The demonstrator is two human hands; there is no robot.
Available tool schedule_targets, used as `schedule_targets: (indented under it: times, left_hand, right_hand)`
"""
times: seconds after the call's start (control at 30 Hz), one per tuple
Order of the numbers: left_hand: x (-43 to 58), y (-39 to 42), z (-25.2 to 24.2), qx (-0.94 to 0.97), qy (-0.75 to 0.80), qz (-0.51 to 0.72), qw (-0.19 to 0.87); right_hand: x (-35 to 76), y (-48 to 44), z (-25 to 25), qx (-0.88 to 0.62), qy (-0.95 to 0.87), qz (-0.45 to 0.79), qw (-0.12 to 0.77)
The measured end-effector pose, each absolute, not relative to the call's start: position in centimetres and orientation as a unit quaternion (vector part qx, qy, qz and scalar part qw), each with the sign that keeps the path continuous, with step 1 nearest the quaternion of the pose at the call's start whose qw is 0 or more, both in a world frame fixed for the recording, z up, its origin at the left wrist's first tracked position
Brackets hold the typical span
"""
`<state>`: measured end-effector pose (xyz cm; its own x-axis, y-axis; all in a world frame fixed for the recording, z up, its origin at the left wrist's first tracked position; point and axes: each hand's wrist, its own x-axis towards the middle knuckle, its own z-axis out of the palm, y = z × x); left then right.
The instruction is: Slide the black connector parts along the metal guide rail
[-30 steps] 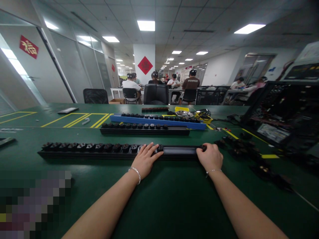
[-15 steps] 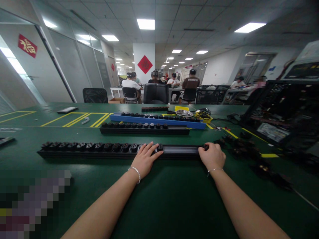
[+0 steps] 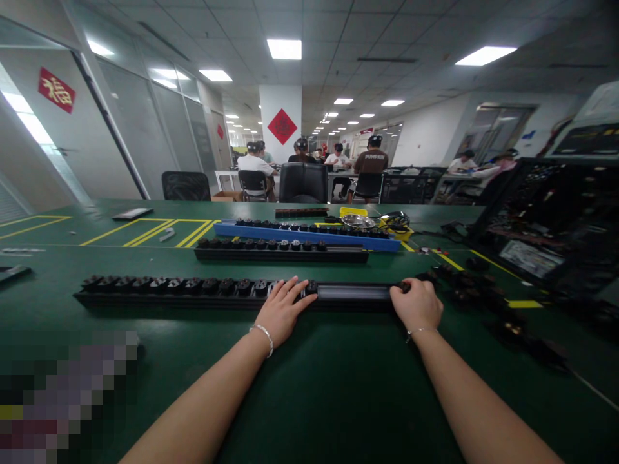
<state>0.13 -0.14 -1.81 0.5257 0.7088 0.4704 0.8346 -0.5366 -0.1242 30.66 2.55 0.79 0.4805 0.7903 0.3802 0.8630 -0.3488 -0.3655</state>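
Observation:
A long black rail [image 3: 169,300] lies across the green table, with a row of black round parts [image 3: 209,285] set along its left and middle. My left hand [image 3: 283,308] rests on the rail with fingers spread, touching the last parts of the row. Right of it, a stretch of grey channel [image 3: 355,292] lies bare. At the rail's right end my right hand [image 3: 416,304] is closed, thumb and fingers pinched around a small black part [image 3: 403,287], mostly hidden by the hand.
Behind lie a shorter black rail [image 3: 280,254] and a blue rail [image 3: 232,229], both with black parts. Loose black parts [image 3: 512,328] lie at the right, near a large black frame [image 3: 527,219]. Yellow tray [image 3: 353,211] behind. People [image 3: 371,158] sit at far tables.
My right hand has shifted slightly to the right along the rail's end, still pinching the small part. My left hand stays in place.

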Motion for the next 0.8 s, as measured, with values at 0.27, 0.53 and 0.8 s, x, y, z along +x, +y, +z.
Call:
schedule_targets:
  times: [0.27, 0.53, 0.8]
  left_hand:
    - [0.1, -0.2, -1.7, -0.857, -0.449, -0.184, 0.172]
    - [0.1, -0.1, -1.9, -0.856, -0.450, -0.189, 0.170]
    - [0.1, -0.2, -1.8, -0.858, -0.448, -0.188, 0.167]
  right_hand:
    - [31.4, 2.6, 0.9, -0.829, -0.486, -0.056, 0.271]
    - [32.0, 2.7, 0.9, -0.839, -0.465, -0.051, 0.278]
    - [32.3, 2.7, 0.8, -0.836, -0.462, -0.051, 0.291]
